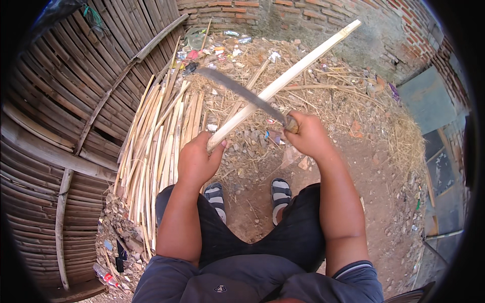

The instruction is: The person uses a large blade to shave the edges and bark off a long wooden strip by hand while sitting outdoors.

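Note:
A long pale bamboo strip (283, 81) slants from my left hand up toward the far right. My left hand (198, 157) is closed around its near end. In my right hand (306, 133) is the wooden handle of a machete (237, 90), fingers wrapped round it. The dark, slightly curved blade points to the far left and crosses over the strip near its middle. Whether the edge touches the strip, I cannot tell. My fingertips on the left are partly hidden behind the strip.
Many split bamboo strips (156, 151) lie in a pile at my left, beside a slatted bamboo wall (65, 101). Ahead, straw and litter (237, 53) cover the ground before a brick wall (308, 20). Grey panels (424, 101) lean at the right. My sandalled feet (214, 198) stand on dirt.

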Available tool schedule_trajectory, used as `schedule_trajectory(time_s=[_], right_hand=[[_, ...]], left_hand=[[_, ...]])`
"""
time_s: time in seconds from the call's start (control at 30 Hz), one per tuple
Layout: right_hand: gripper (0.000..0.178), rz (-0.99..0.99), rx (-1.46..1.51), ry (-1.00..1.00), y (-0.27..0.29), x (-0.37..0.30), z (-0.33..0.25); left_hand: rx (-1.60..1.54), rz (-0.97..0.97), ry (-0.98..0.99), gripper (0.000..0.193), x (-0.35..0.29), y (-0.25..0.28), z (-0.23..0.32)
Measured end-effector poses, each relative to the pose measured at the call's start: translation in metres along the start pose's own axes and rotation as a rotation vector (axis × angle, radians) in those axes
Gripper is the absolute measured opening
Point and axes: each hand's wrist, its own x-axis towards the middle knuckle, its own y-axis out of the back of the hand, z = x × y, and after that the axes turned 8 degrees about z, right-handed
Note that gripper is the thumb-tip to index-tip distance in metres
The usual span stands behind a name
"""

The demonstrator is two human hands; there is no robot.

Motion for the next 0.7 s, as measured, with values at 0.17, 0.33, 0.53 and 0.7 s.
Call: schedule_trajectory(time_s=[0.17,0.33,0.53,0.7], right_hand=[[0.022,-0.092,-0.204,0.233,-0.008,-0.012,-0.039],[0.022,-0.022,-0.024,-0.027,0.005,0.007,0.004],[0.021,-0.038,-0.049,0.113,-0.013,-0.008,-0.020],[0.020,-0.070,-0.039,0.043,-0.003,0.002,-0.011]], left_hand=[[-0.037,0.067,-0.053,0.037,-0.003,-0.007,-0.012],[0.026,0.013,0.012,0.036,0.001,0.004,0.003],[-0.011,0.048,-0.032,0.034,-0.001,-0.002,-0.005],[0.005,0.008,-0.034,0.034,0.000,0.000,-0.002]])
